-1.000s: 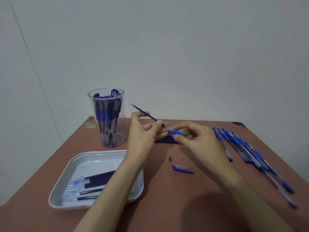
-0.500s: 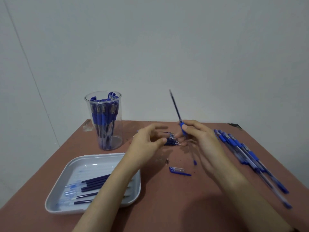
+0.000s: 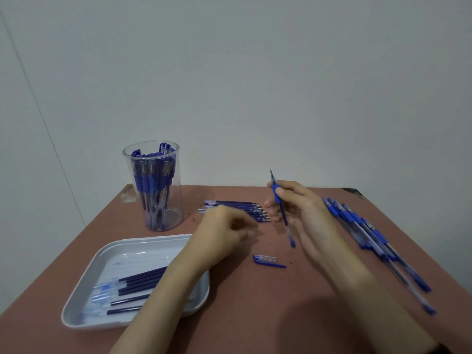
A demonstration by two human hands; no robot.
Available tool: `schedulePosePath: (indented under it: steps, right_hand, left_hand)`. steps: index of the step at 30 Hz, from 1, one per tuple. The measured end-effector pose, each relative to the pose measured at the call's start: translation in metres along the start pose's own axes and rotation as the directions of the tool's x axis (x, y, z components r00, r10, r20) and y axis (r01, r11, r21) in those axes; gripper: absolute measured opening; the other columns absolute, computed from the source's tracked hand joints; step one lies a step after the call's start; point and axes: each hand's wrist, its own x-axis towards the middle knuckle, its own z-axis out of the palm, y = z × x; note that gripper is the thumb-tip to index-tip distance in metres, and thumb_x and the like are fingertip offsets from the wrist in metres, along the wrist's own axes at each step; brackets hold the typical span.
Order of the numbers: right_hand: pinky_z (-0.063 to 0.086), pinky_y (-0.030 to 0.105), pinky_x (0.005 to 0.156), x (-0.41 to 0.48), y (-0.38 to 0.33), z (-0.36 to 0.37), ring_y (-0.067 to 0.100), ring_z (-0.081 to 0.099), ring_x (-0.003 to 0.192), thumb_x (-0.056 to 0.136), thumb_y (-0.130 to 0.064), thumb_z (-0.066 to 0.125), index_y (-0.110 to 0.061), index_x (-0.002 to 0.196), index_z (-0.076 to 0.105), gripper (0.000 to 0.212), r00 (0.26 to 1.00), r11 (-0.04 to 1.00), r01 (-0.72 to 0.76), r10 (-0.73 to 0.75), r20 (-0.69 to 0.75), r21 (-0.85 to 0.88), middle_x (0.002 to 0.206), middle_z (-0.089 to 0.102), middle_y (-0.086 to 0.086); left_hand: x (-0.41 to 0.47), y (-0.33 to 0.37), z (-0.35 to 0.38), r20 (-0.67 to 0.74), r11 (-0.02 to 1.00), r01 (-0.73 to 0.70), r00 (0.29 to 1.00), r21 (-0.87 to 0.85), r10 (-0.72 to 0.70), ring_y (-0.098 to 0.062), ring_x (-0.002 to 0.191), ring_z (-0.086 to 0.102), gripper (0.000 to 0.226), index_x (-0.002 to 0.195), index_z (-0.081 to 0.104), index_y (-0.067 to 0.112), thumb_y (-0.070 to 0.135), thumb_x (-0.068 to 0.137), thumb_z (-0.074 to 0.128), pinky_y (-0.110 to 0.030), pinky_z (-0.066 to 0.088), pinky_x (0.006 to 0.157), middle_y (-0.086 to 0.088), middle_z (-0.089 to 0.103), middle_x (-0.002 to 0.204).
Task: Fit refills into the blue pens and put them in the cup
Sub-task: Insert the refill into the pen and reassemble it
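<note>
Our right hand [image 3: 306,215] pinches the clear blue-grip plastic pen [image 3: 284,218] tip-up; we should hold it vertical so the refill seats. Left hand [image 3: 224,231] curled, blurred: contents unclear.

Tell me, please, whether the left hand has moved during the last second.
Yes. The left hand let go of the blue pen and dropped towards the white plastic tray.

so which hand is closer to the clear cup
Left. The left hand is a little right of the cup and nearer the camera; the right hand, gripping a pen, is farther right.
</note>
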Motion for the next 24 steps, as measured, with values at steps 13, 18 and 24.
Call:
schedulePosePath:
  steps: [13, 18, 24]
  right_hand:
    - [0.051, 0.024, 0.061, -0.011, 0.001, 0.010, 0.009, 0.059, 0.064, 0.088, -0.011, 0.065, -0.026, 0.091, 0.071, 0.017, 0.983, 0.863, 0.186, -0.163, 0.089, -0.470, 0.075, 0.069, 0.003]
    - [0.054, 0.042, 0.074, -0.010, 0.005, 0.009, 0.029, 0.061, 0.078, 0.085, -0.016, 0.068, -0.030, 0.088, 0.073, 0.015, 0.977, 0.818, 0.207, -0.198, 0.075, -0.537, 0.077, 0.069, 0.005]
    - [0.047, 0.009, 0.072, -0.014, 0.003, 0.009, -0.004, 0.061, 0.082, 0.086, -0.019, 0.068, -0.028, 0.098, 0.073, 0.015, 0.954, 0.686, 0.281, -0.276, 0.117, -0.672, 0.086, 0.071, -0.014]
  left_hand:
    - [0.000, 0.009, -0.019, -0.134, 0.488, 0.017, 0.953, -0.873, -0.273, -0.015, 0.075, 0.070, 0.024, 0.096, 0.067, 0.008, -0.007, 0.078, 0.064, -0.018, 0.056, 0.070, -0.006, 0.073, 0.078]
    - [0.000, 0.008, -0.018, -0.116, 0.527, 0.033, 0.962, -0.850, -0.248, -0.015, 0.078, 0.070, 0.025, 0.096, 0.067, 0.011, -0.004, 0.077, 0.067, -0.020, 0.056, 0.073, -0.005, 0.074, 0.084]
    - [0.000, 0.005, -0.016, -0.125, 0.663, 0.053, 0.968, -0.747, -0.218, -0.015, 0.083, 0.070, 0.025, 0.096, 0.068, 0.017, 0.000, 0.078, 0.070, -0.025, 0.056, 0.078, -0.003, 0.075, 0.088]
